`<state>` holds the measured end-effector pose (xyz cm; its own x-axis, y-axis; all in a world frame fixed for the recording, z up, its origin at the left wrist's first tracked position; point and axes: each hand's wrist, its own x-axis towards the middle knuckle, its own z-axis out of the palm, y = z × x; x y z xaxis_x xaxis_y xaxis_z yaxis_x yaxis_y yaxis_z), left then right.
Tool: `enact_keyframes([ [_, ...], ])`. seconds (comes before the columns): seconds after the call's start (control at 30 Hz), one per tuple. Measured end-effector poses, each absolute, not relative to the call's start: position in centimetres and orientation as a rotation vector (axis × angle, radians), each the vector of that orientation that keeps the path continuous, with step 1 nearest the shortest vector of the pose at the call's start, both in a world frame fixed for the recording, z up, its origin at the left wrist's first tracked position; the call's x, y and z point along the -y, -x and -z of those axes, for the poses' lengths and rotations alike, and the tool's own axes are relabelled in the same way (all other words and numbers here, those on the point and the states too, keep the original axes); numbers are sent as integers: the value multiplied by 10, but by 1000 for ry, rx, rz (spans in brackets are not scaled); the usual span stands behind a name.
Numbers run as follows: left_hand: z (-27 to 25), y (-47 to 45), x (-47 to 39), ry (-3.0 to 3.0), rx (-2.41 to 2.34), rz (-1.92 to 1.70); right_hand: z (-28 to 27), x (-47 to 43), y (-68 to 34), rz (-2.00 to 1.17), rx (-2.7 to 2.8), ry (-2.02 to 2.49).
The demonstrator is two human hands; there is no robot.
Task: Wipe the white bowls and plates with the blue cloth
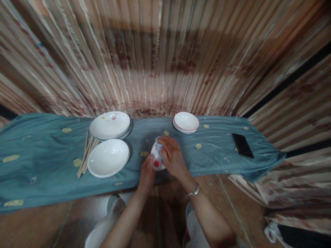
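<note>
1. flowered bowl (156,163): the thing in hand, at the near edge, roughly mid-length of the surface (51,148). tilted; whether its underside touches the cloth cannot be told.
2. left hand (148,172): fingers closed on the bowl's near left side, thumb on the rim; the other fingers mostly hidden, so full grip cannot be told.
3. right hand (173,156): laid over the bowl from the right, fingers bent and close together, thumb lower down. has hold of what looks like a bluish cloth (159,148), pressed to the bowl; blurry there. silver bracelet (193,191) on this wrist.
4. left of the hands, near side: white dishes (107,156), stacked, plain inside, upright.
5. just behind those: flowered plates (110,125), stacked, larger, floral print on the top one.
6. chopsticks (86,158): loose bunch, pale wood, lying just left of the white dishes, tips toward the near edge.
7. behind the hands, a little right: red-rimmed bowls (186,122), small stack, upright, near the far edge.
8. far right: black phone (243,145), lying flat, well apart from the dishes.
9. surface has a teal cover with yellow pineapple prints, wrinkled. patterned curtain (160,69) hangs right behind it; tiled floor (217,193) below.
</note>
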<state>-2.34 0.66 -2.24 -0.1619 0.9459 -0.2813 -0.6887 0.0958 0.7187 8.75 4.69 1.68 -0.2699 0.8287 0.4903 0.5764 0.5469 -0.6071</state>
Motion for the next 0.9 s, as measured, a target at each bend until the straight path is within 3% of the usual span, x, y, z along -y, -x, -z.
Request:
enact_keyframes([
  [0.3, 22, 28, -6, -389, -1006, -1504, 15, -76, -115, -893, 1488, 1246],
  [0.63, 35, 40, -13, -337, -1029, -1552, 45, -78, -128, -743, 1253, 1410],
  [0.9, 26, 29, -19, -220, -862, -1563, 21, -33, -110, -501, 1685, 1219],
])
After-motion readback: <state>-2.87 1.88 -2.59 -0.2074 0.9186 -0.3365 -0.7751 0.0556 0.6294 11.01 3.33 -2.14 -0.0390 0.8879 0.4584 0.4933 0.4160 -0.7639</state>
